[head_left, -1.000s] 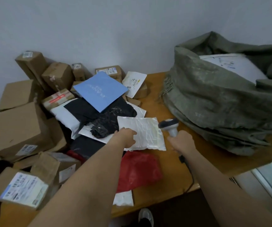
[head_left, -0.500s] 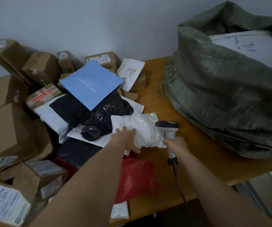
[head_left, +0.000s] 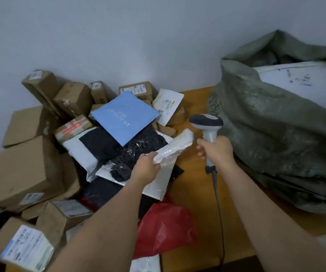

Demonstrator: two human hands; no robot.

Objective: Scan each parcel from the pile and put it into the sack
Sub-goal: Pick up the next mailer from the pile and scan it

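My left hand [head_left: 146,169] grips the near end of a white plastic-wrapped parcel [head_left: 174,147] and holds it lifted and tilted above the pile. My right hand [head_left: 217,152] grips the handle of a grey barcode scanner [head_left: 206,122], whose head stands just right of the parcel's far end. The pile of parcels [head_left: 119,134] covers the table's left side: a blue mailer [head_left: 124,116], black bags, white mailers and brown boxes. The green woven sack [head_left: 272,130] lies open on the right, with a large white parcel [head_left: 299,81] inside it.
A red plastic bag [head_left: 166,230] lies near the table's front edge. Cardboard boxes [head_left: 26,167] stack up at the left, some with labels. The scanner's cable [head_left: 219,213] runs down over the wooden table [head_left: 195,185]. A wall stands behind.
My left hand has lifted the white parcel off the pile and tilted it up. My right hand has raised the scanner beside it.
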